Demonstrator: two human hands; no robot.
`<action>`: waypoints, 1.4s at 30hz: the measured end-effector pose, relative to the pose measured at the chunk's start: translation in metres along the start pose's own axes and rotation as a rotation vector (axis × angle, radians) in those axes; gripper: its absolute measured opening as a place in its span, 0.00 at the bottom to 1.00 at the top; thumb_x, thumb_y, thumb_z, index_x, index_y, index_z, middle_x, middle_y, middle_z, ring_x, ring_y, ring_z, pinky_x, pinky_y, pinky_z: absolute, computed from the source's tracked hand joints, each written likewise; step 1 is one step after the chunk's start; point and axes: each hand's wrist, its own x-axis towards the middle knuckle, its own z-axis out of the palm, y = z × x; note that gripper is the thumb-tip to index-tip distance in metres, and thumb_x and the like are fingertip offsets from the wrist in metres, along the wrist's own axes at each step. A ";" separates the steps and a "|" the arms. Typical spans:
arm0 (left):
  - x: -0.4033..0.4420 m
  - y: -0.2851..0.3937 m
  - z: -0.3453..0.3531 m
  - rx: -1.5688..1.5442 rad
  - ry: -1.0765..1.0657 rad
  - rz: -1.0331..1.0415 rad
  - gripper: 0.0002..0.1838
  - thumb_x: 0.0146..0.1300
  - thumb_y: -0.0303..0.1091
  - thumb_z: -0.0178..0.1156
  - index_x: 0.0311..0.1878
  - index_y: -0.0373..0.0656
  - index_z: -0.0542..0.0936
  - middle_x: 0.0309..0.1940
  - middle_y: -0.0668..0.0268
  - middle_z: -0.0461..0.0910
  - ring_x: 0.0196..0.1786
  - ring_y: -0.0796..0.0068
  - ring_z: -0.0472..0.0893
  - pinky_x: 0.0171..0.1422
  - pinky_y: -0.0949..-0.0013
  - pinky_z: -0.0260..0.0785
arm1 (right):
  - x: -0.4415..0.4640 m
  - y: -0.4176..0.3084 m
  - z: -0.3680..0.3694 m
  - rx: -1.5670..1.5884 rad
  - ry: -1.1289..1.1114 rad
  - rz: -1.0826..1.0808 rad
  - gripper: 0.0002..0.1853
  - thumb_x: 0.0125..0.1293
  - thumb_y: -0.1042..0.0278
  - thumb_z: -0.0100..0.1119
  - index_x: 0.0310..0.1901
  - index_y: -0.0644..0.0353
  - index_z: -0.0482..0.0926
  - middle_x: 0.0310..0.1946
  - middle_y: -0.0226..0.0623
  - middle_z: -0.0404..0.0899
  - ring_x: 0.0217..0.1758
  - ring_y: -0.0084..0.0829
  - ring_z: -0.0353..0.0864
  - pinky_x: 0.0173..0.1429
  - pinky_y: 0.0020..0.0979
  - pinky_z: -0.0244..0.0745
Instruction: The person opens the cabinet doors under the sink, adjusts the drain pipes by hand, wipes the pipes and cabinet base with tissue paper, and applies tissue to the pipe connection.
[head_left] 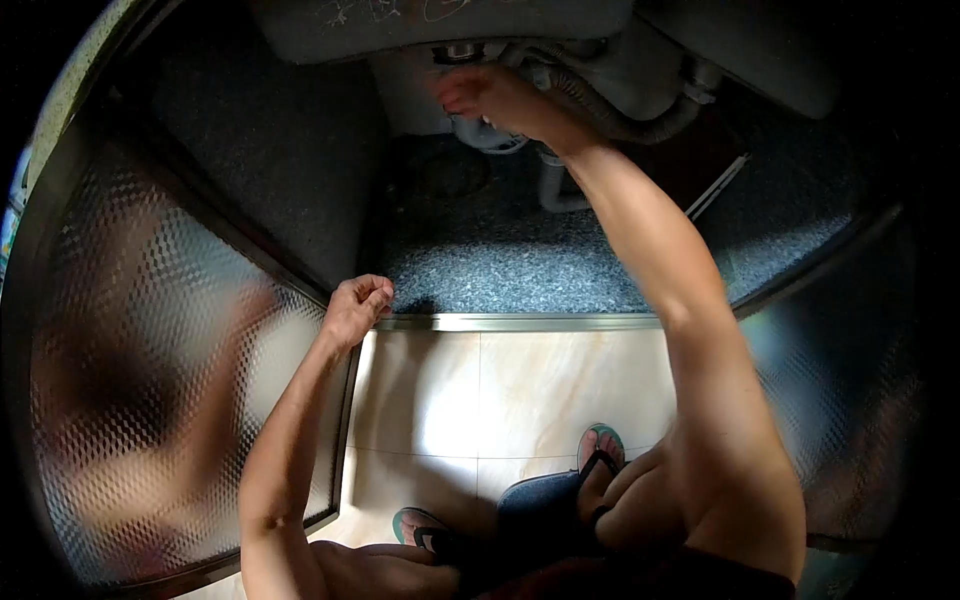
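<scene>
Under the sink basin (pixel 450 22), my right hand (pixel 490 98) reaches up to the grey drain pipe (pixel 490 136), just below the drain fitting (pixel 459 53). Its fingers are bent at the pipe and slightly blurred, so their exact hold cannot be made out. My left hand (pixel 358 308) rests at the left front corner of the cabinet, beside the metal edge strip (pixel 520 322). The fingers of this hand are curled together, and nothing shows between them.
A ribbed hose (pixel 600 112) and another pipe (pixel 552 182) run under the basins. Textured glass doors stand open at the left (pixel 170 380) and right (pixel 840 400). Thin white sticks (pixel 718 187) lean at the back right. My sandalled feet are on the tiled floor (pixel 520 390).
</scene>
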 end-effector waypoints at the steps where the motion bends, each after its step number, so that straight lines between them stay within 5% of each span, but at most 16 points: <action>1: 0.000 -0.001 -0.001 0.001 0.009 -0.017 0.09 0.69 0.35 0.56 0.38 0.39 0.78 0.30 0.73 0.76 0.34 0.83 0.74 0.42 0.74 0.71 | 0.012 0.010 -0.007 0.194 0.014 0.063 0.17 0.75 0.68 0.38 0.58 0.62 0.73 0.53 0.46 0.78 0.58 0.36 0.77 0.63 0.36 0.72; 2: 0.000 -0.003 -0.002 0.007 0.011 -0.028 0.09 0.69 0.35 0.56 0.38 0.39 0.78 0.30 0.73 0.76 0.34 0.83 0.74 0.42 0.74 0.71 | 0.025 0.020 -0.013 0.388 0.040 0.124 0.17 0.76 0.68 0.38 0.58 0.62 0.73 0.53 0.46 0.78 0.58 0.36 0.78 0.62 0.36 0.73; 3: 0.000 -0.006 -0.002 0.000 -0.005 -0.019 0.09 0.69 0.35 0.56 0.38 0.39 0.78 0.30 0.73 0.76 0.34 0.83 0.74 0.42 0.75 0.71 | 0.027 0.019 -0.017 0.165 0.212 0.231 0.17 0.72 0.67 0.45 0.56 0.64 0.73 0.54 0.48 0.77 0.58 0.40 0.77 0.64 0.40 0.70; 5: 0.002 -0.013 0.001 -0.007 -0.032 -0.008 0.09 0.69 0.35 0.56 0.38 0.39 0.78 0.30 0.73 0.77 0.34 0.83 0.74 0.42 0.75 0.71 | 0.032 0.016 -0.024 0.123 0.351 0.158 0.17 0.72 0.67 0.45 0.56 0.64 0.73 0.54 0.48 0.77 0.58 0.40 0.77 0.64 0.40 0.70; 13: 0.006 -0.027 -0.001 -0.039 -0.049 -0.026 0.08 0.70 0.34 0.55 0.39 0.38 0.78 0.32 0.71 0.77 0.36 0.82 0.75 0.45 0.74 0.72 | 0.037 0.012 -0.021 0.131 0.452 0.013 0.16 0.73 0.66 0.43 0.56 0.64 0.73 0.53 0.48 0.78 0.57 0.38 0.77 0.63 0.39 0.72; 27: 0.008 -0.030 0.002 -0.020 -0.071 -0.036 0.06 0.68 0.30 0.54 0.37 0.38 0.76 0.28 0.71 0.75 0.31 0.81 0.73 0.41 0.74 0.70 | 0.042 -0.003 -0.013 0.050 0.430 -0.046 0.17 0.75 0.65 0.41 0.56 0.63 0.74 0.51 0.47 0.79 0.57 0.37 0.78 0.61 0.36 0.74; 32: 0.008 -0.019 0.005 0.013 -0.076 -0.003 0.06 0.68 0.29 0.53 0.36 0.38 0.76 0.27 0.72 0.74 0.31 0.82 0.72 0.42 0.74 0.70 | 0.012 -0.031 0.012 -0.368 0.178 0.043 0.17 0.75 0.65 0.40 0.56 0.62 0.74 0.51 0.47 0.79 0.56 0.36 0.79 0.60 0.35 0.75; 35: 0.004 -0.014 0.001 0.013 -0.090 -0.013 0.07 0.69 0.30 0.54 0.37 0.38 0.77 0.31 0.71 0.76 0.35 0.81 0.73 0.45 0.73 0.72 | -0.017 -0.046 0.039 -0.038 -0.114 -0.088 0.16 0.72 0.62 0.48 0.54 0.62 0.76 0.49 0.43 0.80 0.51 0.36 0.80 0.58 0.33 0.75; 37: 0.000 -0.010 -0.004 0.020 -0.075 -0.043 0.07 0.69 0.31 0.54 0.38 0.38 0.78 0.32 0.71 0.76 0.36 0.81 0.74 0.45 0.73 0.72 | -0.034 -0.081 0.042 -0.047 0.020 -0.378 0.17 0.74 0.64 0.44 0.57 0.63 0.74 0.50 0.48 0.79 0.56 0.37 0.79 0.63 0.38 0.73; 40: 0.002 -0.012 -0.003 0.043 -0.034 -0.058 0.08 0.69 0.33 0.55 0.40 0.39 0.78 0.32 0.72 0.76 0.34 0.82 0.74 0.42 0.75 0.72 | -0.026 -0.096 0.028 0.324 0.204 -0.387 0.15 0.71 0.64 0.50 0.52 0.63 0.77 0.47 0.42 0.81 0.51 0.34 0.81 0.59 0.35 0.75; 42: 0.006 -0.015 -0.004 -0.033 -0.060 -0.021 0.08 0.69 0.34 0.56 0.40 0.39 0.79 0.31 0.72 0.77 0.33 0.83 0.74 0.40 0.75 0.72 | -0.029 -0.098 0.031 0.199 0.256 -0.390 0.17 0.73 0.68 0.43 0.57 0.68 0.73 0.50 0.50 0.79 0.56 0.40 0.79 0.62 0.37 0.74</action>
